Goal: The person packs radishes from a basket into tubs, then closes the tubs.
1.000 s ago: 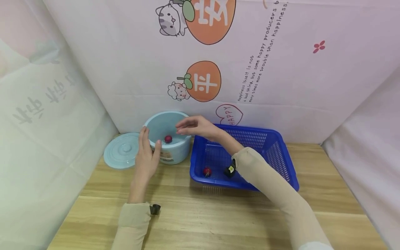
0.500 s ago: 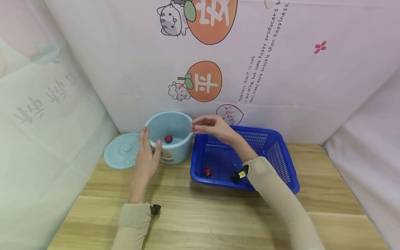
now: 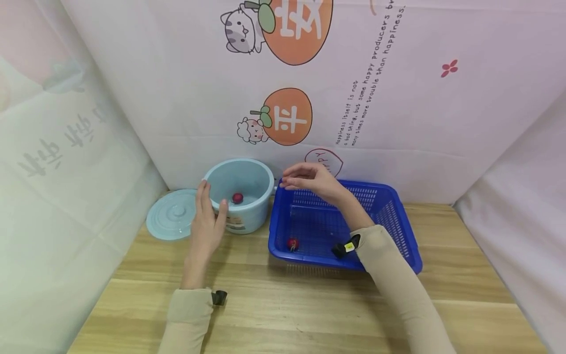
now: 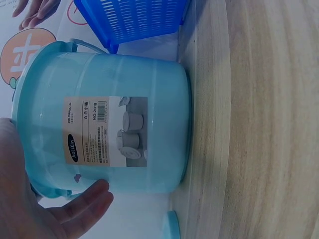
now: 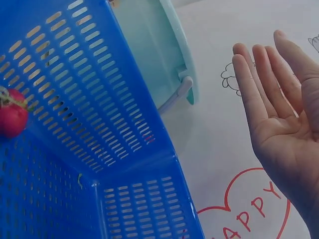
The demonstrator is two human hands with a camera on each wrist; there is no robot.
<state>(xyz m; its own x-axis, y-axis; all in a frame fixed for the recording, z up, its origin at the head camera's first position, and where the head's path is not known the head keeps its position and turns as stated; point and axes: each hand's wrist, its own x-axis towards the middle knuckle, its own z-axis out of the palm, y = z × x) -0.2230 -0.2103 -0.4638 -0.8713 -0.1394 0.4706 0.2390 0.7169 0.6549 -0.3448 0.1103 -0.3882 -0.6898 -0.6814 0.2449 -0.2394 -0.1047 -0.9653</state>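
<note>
My left hand [image 3: 207, 223] rests against the near left side of a light blue lidless bucket [image 3: 249, 216], fingers straight along its wall and thumb near the rim. The left wrist view shows the bucket's label [image 4: 107, 132] and part of that hand. At the bucket's bottom lies a small round red radish [image 3: 237, 198]. My right hand [image 3: 314, 181] hovers over the left back corner of a blue plastic basket [image 3: 309, 216]. Its palm is bare in the right wrist view, the fingers loosely extended. Another red radish [image 5: 13, 113], with short green stalks, lies in the basket.
A round light blue lid [image 3: 172, 216] lies left of the bucket on the wooden table [image 3: 283, 305]. Behind stands a white printed cloth [image 3: 376, 98], and cloth also hangs at both sides. The bucket's handle [image 5: 179, 92] hangs beside the basket's edge.
My right hand has moved right, from over the bucket's opening to above the basket's left back corner. My left hand and the bucket have stayed in place.
</note>
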